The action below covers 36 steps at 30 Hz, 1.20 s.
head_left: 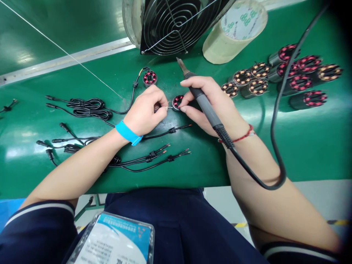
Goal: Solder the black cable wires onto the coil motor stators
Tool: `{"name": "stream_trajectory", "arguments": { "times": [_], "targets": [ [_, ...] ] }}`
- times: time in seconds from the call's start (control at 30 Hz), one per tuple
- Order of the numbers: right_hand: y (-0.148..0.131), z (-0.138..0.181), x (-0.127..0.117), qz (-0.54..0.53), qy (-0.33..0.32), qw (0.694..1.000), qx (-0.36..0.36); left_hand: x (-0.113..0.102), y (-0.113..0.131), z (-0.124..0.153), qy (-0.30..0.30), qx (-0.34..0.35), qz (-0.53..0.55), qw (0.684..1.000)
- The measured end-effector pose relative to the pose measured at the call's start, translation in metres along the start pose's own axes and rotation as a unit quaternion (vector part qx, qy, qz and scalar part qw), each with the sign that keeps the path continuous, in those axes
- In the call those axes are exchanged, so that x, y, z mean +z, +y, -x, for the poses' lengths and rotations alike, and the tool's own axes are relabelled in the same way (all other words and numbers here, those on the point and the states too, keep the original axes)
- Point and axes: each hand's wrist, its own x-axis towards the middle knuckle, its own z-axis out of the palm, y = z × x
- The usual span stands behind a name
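Note:
My right hand grips a soldering iron, its tip pointing up and left toward the fan. The thumb and a finger of that hand also touch a small motor stator with red windings. Left of the stator, my left hand is closed in a pinch on thin wires that run to it. The exact joint is hidden by the fingertips. Just above my left hand stands another red-wound stator, connected to a black cable.
Several black cables with bare wire ends lie at left and front. Coiled cables are farther left. Several stators with red or copper windings stand at right. A fan and a tape roll stand at the back. The iron's cord loops over my right forearm.

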Motion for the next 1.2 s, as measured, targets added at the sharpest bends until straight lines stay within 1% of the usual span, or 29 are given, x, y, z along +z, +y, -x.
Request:
{"name": "stream_trajectory", "arguments": {
  "times": [0.1, 0.3, 0.43, 0.5, 0.57, 0.7, 0.77, 0.87, 0.97, 1.1, 1.2],
  "targets": [
    [-0.005, 0.000, 0.005, 0.010, 0.017, 1.000, 0.001, -0.001, 0.000, 0.000, 0.008, -0.001, -0.001, 1.000],
    [-0.018, -0.002, 0.022, 0.067, 0.054, 0.996, -0.007, -0.002, -0.001, -0.001, 0.029, 0.004, -0.014, 0.999],
    [-0.020, -0.004, 0.028, 0.106, 0.069, 0.992, -0.027, -0.002, -0.002, -0.001, 0.033, 0.006, -0.025, 0.999],
    [-0.020, -0.002, 0.026, 0.102, 0.073, 0.991, -0.048, -0.002, -0.002, -0.001, 0.031, 0.006, -0.028, 0.999],
    [-0.021, 0.001, 0.022, 0.075, 0.090, 0.991, -0.059, -0.002, -0.001, -0.001, 0.030, 0.006, -0.028, 0.999],
    [-0.027, 0.009, 0.010, 0.016, 0.133, 0.991, -0.027, 0.000, -0.004, -0.001, 0.028, 0.009, -0.026, 0.999],
    [-0.028, 0.011, 0.005, 0.014, 0.156, 0.987, -0.038, 0.001, -0.006, -0.001, 0.027, 0.008, -0.030, 0.999],
    [-0.028, 0.011, 0.000, 0.030, 0.195, 0.977, -0.075, 0.003, -0.007, -0.001, 0.024, 0.005, -0.035, 0.999],
    [-0.026, 0.011, -0.001, 0.015, 0.238, 0.969, -0.070, 0.004, -0.006, -0.002, 0.023, -0.002, -0.034, 0.999],
    [-0.024, 0.012, -0.001, -0.018, 0.246, 0.965, -0.088, 0.005, -0.003, -0.002, 0.022, -0.019, -0.030, 0.999],
    [-0.027, 0.012, -0.001, -0.019, 0.251, 0.965, -0.077, 0.005, -0.003, -0.002, 0.025, -0.020, -0.028, 0.999]
  ]
}}
